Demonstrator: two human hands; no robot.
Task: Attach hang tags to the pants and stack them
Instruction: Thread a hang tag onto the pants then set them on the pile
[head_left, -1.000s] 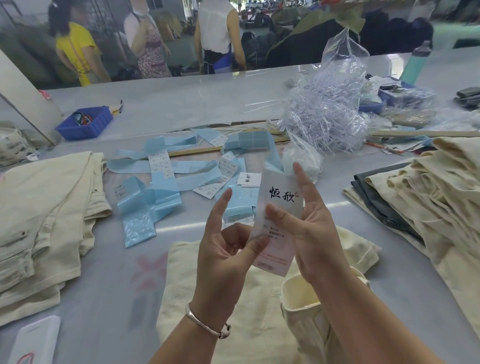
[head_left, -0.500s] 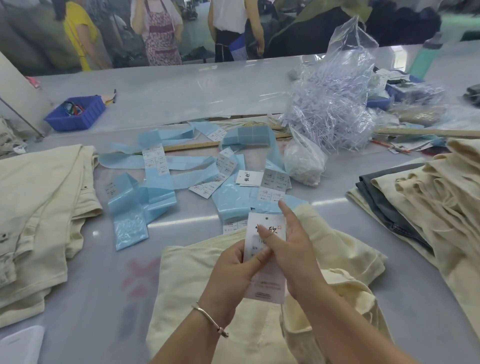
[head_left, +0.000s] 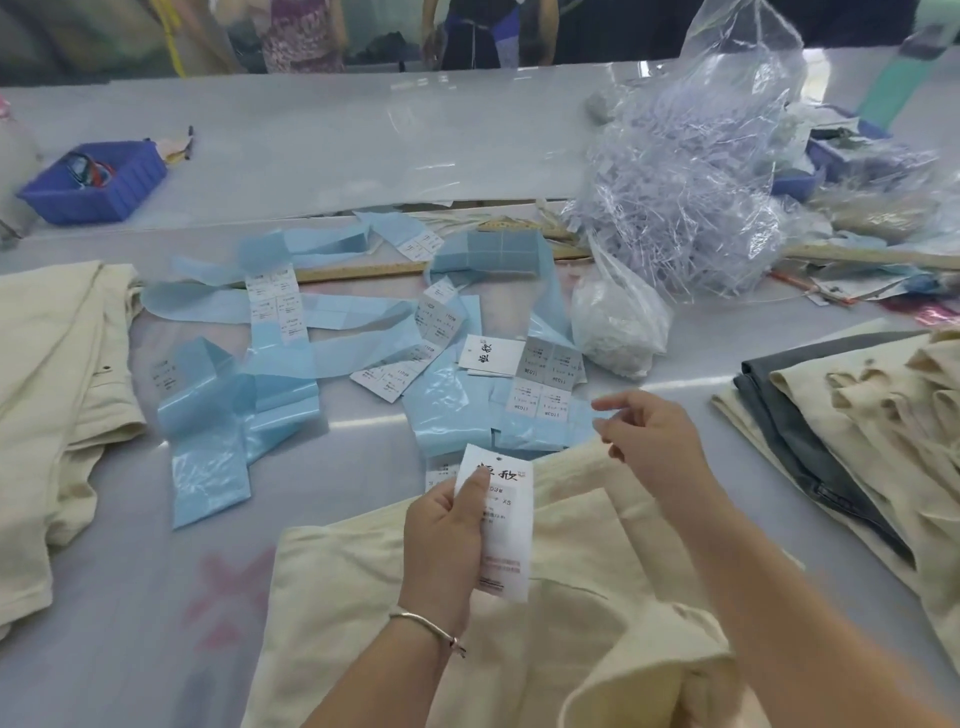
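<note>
1. Far left: a stack of cream pants is laid flat, with a matte, woven texture. Behind it sits a blue plastic bin, rectangular and ribbed.
2. Centre-left: glossy light-blue sticker backing strips are scattered, crinkled, with small white size labels on them. A wooden ruler lies across behind them.
3. Surface: a smooth, pale grey table with a faded pink mark near the front edge. People are seen standing beyond the far edge, blurred.
4. Centre: a white rectangular hang tag is pinched by the left hand, thumb on its face, fingers curled behind. Its long axis runs near-upright, punched hole end pointing away. It is held above the cream pants lying at the near edge.
5. The right hand hovers beyond the tag, fingers loosely spread, nothing seen held.
6. Right: a clear plastic bag of thin plastic fasteners is crumpled; cream and grey pants are piled alongside.
</note>
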